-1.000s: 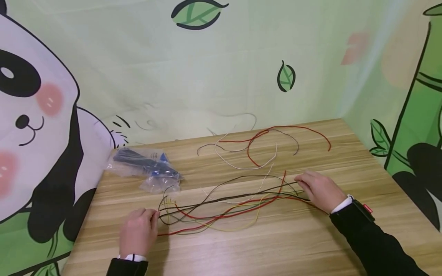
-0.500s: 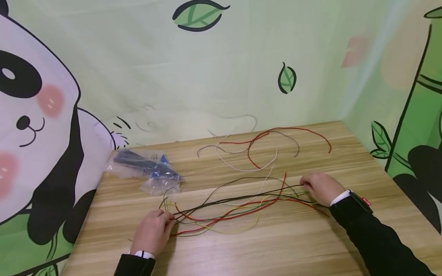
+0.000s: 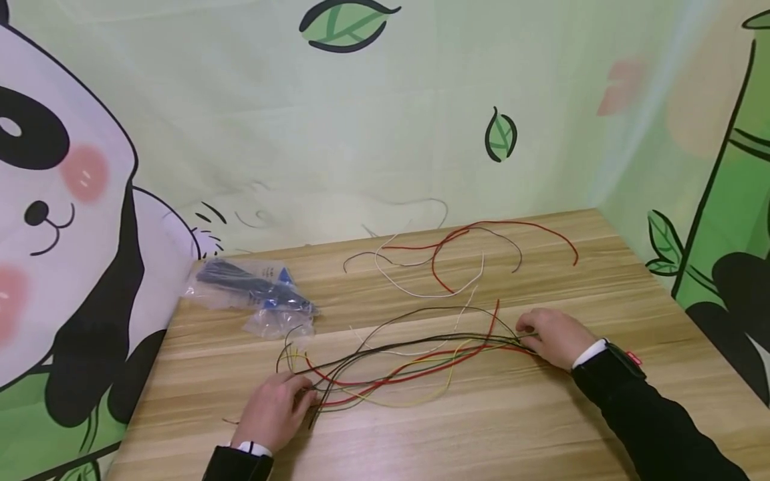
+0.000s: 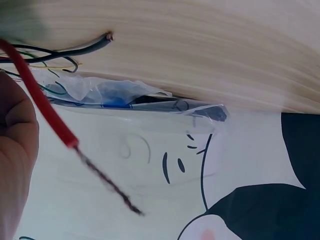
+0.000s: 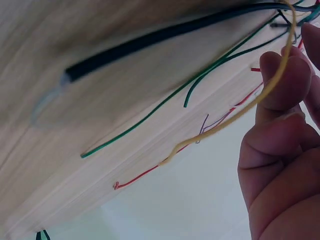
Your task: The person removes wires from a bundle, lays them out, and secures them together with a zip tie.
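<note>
In the head view, a loose bundle of thin black wires (image 3: 409,344), red wires (image 3: 415,376) and a yellow wire (image 3: 415,405) lies across the table. My left hand (image 3: 273,411) is beside its left end; black wire ends lie just past the fingertips. A red wire (image 4: 42,100) with a bare twisted strand crosses in front of that hand in the left wrist view. At the bundle's right end is my right hand (image 3: 556,337), fingers loosely bent. In the right wrist view, a yellow wire (image 5: 265,95) passes before its fingers, while a stripped black wire (image 5: 170,37) lies apart.
A clear plastic bag (image 3: 246,290) holding dark strips lies at the back left of the wooden table (image 3: 433,447). More red wire (image 3: 517,222) and white wire (image 3: 415,294) curl near the back edge. A printed panda curtain (image 3: 421,100) hangs behind.
Both hands held black wires taut between them; these now lie slack in a curve on the table, let go. My left hand has moved right and slightly nearer me.
</note>
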{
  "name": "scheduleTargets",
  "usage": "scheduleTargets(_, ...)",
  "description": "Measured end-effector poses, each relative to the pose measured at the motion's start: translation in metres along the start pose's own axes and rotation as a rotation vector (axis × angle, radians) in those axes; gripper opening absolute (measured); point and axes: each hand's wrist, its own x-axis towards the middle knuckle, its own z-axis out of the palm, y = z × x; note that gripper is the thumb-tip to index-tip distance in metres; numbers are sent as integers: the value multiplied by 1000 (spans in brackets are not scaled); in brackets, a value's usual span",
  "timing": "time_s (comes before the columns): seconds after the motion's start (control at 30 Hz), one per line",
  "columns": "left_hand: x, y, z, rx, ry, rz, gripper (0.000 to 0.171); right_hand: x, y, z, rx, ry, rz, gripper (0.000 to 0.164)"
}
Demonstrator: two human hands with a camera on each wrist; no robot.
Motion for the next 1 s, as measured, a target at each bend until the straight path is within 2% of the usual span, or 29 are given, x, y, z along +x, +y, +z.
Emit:
scheduleTargets(0.27,-2,2,-8,-8,46,9,13,-2,-3,-10,32,-8,38,11)
scheduleTargets(0.37,-1,4,-15,2,57,21,12,0,-8,-19,17,9,19,12)
scheduleTargets(0.47,8,8,-26,17,55,43,9,12,-16,-32,-11,22,-22,11)
scheduleTargets(0.53,19,12,-33,32,39,69,8,26,-25,-39,-36,21,-64,10)
scheduleTargets(0.63,44,20,-43,55,12,119,8,59,-45,-45,-73,-3,-120,9)
scheduleTargets(0.77,81,31,-41,69,-44,164,8,109,-76,-38,-153,-58,-162,10)
scheduleTargets(0.9,111,38,-27,68,-120,136,7,152,-102,-10,-181,-113,-103,15)
scheduleTargets(1.0,119,45,-16,60,-154,103,7,175,-113,15,-155,-127,0,19)
